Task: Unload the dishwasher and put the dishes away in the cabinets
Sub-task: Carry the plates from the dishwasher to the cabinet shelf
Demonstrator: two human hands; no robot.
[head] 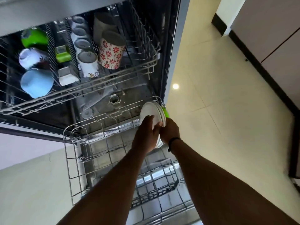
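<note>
- Both hands are on the stack of white plates, standing on edge at the far right corner of the lower rack, about one o'clock from the middle of the view.
- The left hand lies flat on the front plate's face, fingers spread and pressing; the right hand wraps the rims from behind, fingers curled out of sight round the back.
- Something lime green peeks out behind the plates at two o'clock; too little shows to say what it is.
- My read: this is the lift-out. Best to squeeze the stack together as one block, raise it straight up clear of the wire prongs, then tip it flat before carrying.
- Those plates look smooth and glazed, likely slick, so the thumb side needs firm pressure.
- Rack wires are thin, grey and coated, easy to snag a rim on.
- Up at ten o'clock the upper rack is loaded: a glossy green bowl, a pale blue cup, a red-flowered mug, all upside down, rounded and shiny.
</note>
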